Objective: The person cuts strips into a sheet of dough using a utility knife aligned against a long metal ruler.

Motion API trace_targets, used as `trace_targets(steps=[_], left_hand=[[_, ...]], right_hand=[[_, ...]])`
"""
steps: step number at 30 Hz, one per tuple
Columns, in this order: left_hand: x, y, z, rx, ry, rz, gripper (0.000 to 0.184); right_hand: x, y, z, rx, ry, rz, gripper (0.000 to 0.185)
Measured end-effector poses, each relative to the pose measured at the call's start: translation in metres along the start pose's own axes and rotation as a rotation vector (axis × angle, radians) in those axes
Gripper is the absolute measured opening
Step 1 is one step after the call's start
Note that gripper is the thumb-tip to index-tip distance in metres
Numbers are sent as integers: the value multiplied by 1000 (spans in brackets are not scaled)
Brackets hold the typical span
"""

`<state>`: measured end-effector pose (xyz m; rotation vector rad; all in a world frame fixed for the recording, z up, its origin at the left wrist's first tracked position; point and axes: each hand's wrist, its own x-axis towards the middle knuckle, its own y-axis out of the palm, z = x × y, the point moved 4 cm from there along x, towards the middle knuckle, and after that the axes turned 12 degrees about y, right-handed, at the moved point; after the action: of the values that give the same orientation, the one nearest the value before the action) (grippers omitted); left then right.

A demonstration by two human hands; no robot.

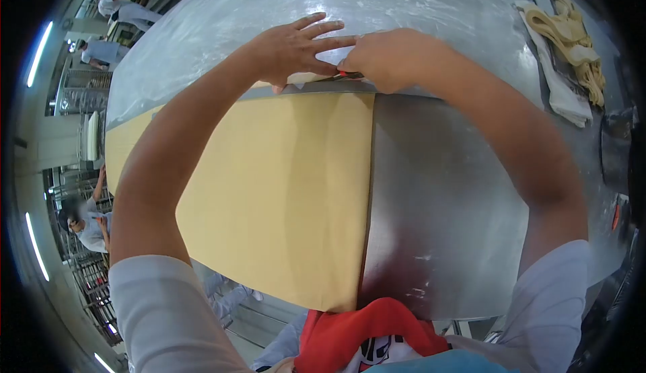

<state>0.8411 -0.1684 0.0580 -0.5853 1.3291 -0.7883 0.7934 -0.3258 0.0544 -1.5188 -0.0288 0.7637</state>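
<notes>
In the head view, you stand at a broad metal table (444,158), its far half smeared with white streaks. A pale yellow sheet of dough (262,171) covers the left and middle of the near half, reaching your edge; its straight right side borders bare, shiny metal. A narrow grey strip (330,87) runs across the dough's far edge.

Your left hand (289,51) lies at that strip with its fingers spread. Your right hand (393,58), just beside it, is closed around a small tool (351,74) with a red part.

At the far right of the table sit a heap of dough strips (572,40) and a white cloth (565,97). To the left, the room holds metal racks (84,90), ceiling lights (39,53) and three people in pale clothes, one (87,228) near, two (124,10) (101,51) farther off.

Your right fingers hide most of the tool, so you cannot tell its shape. Your left forearm covers part of the dough, and your left hand blocks part of the strip. Dark round borders cut off the corners; the container (616,151) at the right edge is dim.
</notes>
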Motion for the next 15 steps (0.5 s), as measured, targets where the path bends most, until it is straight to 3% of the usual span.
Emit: trace_targets(steps=[6,10,12,15], left_hand=[[5,-1,-2,27,39,60,113],[5,4,-4,70,38,21,126],[7,1,-2,104,57,19,131],[12,-5,-6,107,41,44,135]], right_hand=[[-19,-4,-11,49,53,25,45],[-35,8,-40,-7,117,2,48],[-40,7,-42,17,25,-115,38],[-39,7,-43,7,40,-70,39]])
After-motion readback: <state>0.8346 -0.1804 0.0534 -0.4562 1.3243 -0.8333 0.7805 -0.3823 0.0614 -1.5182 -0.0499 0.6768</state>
